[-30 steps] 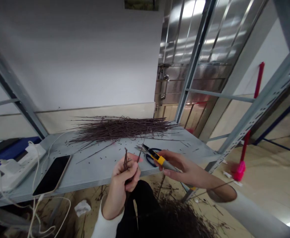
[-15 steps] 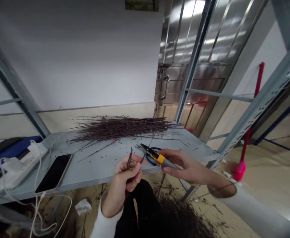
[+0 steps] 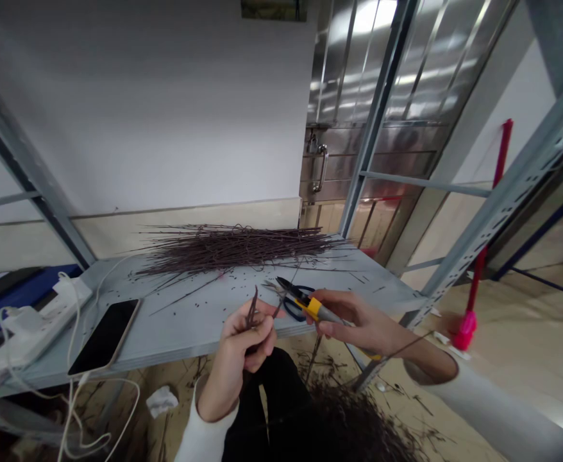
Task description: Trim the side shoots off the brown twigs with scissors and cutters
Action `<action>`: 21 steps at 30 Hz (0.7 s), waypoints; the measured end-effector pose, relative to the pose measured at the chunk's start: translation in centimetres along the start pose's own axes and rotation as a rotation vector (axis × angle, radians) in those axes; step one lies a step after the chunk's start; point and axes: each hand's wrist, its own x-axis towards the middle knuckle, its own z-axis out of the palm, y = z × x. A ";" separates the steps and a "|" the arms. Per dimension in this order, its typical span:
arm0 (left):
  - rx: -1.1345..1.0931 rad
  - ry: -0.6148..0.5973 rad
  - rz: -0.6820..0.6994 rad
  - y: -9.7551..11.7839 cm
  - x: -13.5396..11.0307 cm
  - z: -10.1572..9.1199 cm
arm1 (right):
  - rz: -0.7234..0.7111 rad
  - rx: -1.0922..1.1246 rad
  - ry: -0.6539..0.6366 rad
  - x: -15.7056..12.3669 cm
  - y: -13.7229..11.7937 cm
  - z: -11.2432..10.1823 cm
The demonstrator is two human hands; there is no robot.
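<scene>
My left hand (image 3: 240, 350) is closed round a small bunch of thin dark twigs (image 3: 252, 307) that stick up from its fingers, just in front of the shelf edge. My right hand (image 3: 356, 319) grips a yellow and grey utility knife (image 3: 305, 301), its black blade pointing left toward the twigs and a thin stem beside them. Blue-handled scissors (image 3: 288, 303) lie on the grey metal shelf (image 3: 185, 321) right behind the knife. A long pile of dark twigs (image 3: 233, 247) lies across the back of the shelf.
A black phone (image 3: 103, 337) lies at the shelf's left front, beside a white power strip (image 3: 31, 324) with white cables. Cut twigs (image 3: 358, 423) heap on the floor below. Grey rack posts (image 3: 497, 199) rise on the right, near a red pole (image 3: 483, 256).
My left hand has shifted slightly right and turned the twigs. My right hand has drawn the knife a little closer to them. The view has barely moved.
</scene>
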 end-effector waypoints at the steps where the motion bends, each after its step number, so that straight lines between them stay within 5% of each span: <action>1: -0.003 0.001 -0.001 0.0 0.0 0.0 | 0.001 0.007 -0.001 0.0 0.0 0.0; 21: 0.016 0.014 -0.005 -0.2 0.0 0.1 | -0.010 -0.133 0.028 0.1 -0.2 -0.1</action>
